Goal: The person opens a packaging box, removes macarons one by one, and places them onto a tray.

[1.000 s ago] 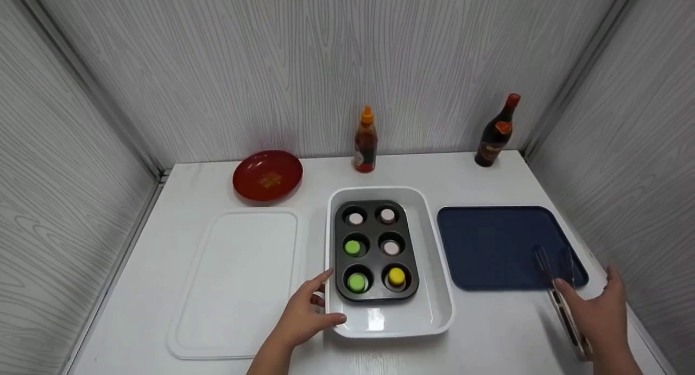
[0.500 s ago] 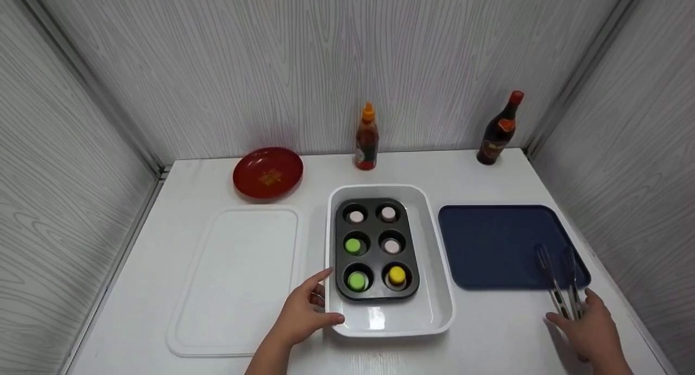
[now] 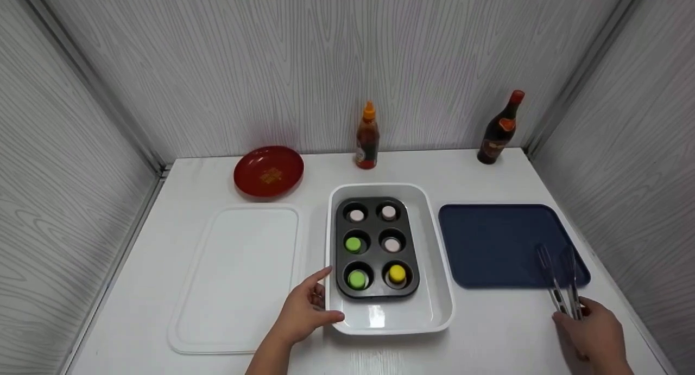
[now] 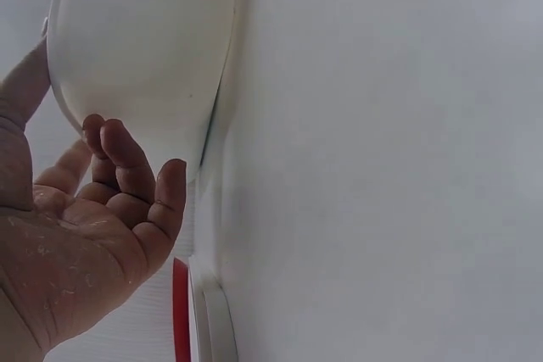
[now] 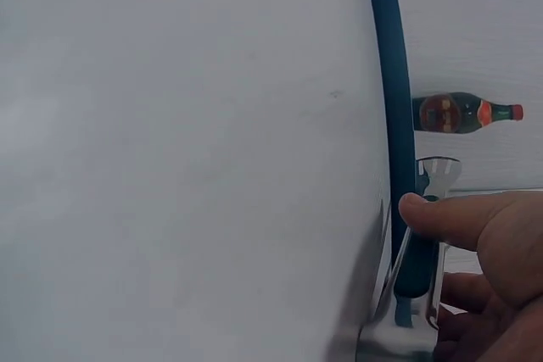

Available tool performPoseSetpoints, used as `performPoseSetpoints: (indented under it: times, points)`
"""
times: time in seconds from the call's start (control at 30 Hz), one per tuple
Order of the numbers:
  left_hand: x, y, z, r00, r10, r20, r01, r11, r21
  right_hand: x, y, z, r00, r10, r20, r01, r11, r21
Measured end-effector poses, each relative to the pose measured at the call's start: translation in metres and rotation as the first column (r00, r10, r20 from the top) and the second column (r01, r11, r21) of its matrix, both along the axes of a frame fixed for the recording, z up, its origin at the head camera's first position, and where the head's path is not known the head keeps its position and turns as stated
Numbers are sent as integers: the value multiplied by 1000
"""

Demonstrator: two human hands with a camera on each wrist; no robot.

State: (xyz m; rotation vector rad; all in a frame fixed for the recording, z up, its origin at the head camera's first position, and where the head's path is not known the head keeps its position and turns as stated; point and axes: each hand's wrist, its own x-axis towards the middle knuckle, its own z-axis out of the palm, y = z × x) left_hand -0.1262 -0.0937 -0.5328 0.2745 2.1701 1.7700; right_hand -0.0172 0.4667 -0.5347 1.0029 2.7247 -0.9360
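Observation:
A white rectangular tub [image 3: 444, 310] stands in the middle of the table. Inside it lies a dark muffin tin [image 3: 376, 250] whose cups hold small round pieces: pale pink ones, two green ones [image 3: 357, 280] and a yellow one [image 3: 397, 273]. My left hand [image 3: 307, 312] grips the tub's near left corner, thumb over the rim, other fingers against the outer wall [image 4: 144, 48]. At the right, my right hand [image 3: 594, 331] holds metal tongs [image 3: 558, 299] between thumb and fingers. The tong arms stand apart, their tips over the dark blue tray [image 3: 488, 245]. In the right wrist view, the thumb presses one tong arm [image 5: 416, 269].
A white flat lid or board [image 3: 239, 277] lies left of the tub. Along the back stand a red plate [image 3: 269, 171], a sauce bottle with an orange cap [image 3: 367, 141] and a dark bottle with a red cap [image 3: 499, 131]. Walls enclose the back and sides.
My right hand has come down and left around the tongs' handle, its fingers closing on them. The left hand keeps its place on the tub.

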Motion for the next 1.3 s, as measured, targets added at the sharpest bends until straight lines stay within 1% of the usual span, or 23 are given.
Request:
performPoseSetpoints:
  times: [0.13,0.23,0.37,0.63,0.73,0.83,0.93,1.0,1.13,1.2,1.3]
  points:
    - [0,0,0,1000,0,9,0,1000,8,2,-3,-1,997,-69,-21,69,998,3]
    - [0,-1,-1,1000,-4,6,4,1000,12,3,-4,-1,995,-98,-21,98,995,11]
    - [0,-2,-1,1000,-10,-2,10,1000,16,4,-5,-1,994,-104,-11,105,994,22]
    - [0,-3,-3,1000,-14,-19,14,1000,3,7,-9,2,994,-105,-27,106,993,45]
    - [1,-3,-3,1000,-17,-19,17,1000,13,8,-12,6,997,-81,11,81,995,65]
    - [2,-3,-4,1000,-19,-17,19,1000,21,7,-16,13,997,-26,69,19,994,105]
    - [3,-3,-4,1000,-17,-17,17,1000,17,6,-20,18,996,20,91,-32,990,136]
    - [4,-3,-5,1000,-15,-17,15,1000,8,5,-23,22,997,38,68,-48,988,148]
    - [5,-3,-5,1000,-10,-14,10,1000,-18,2,-29,28,997,77,-21,-73,985,158]
    - [4,-3,-4,1000,-8,-12,7,1000,-24,-2,-35,30,993,97,-72,-85,984,160]
    - [4,-2,-2,1000,-10,-11,10,1000,1,-9,-48,36,983,125,-131,-105,983,154]
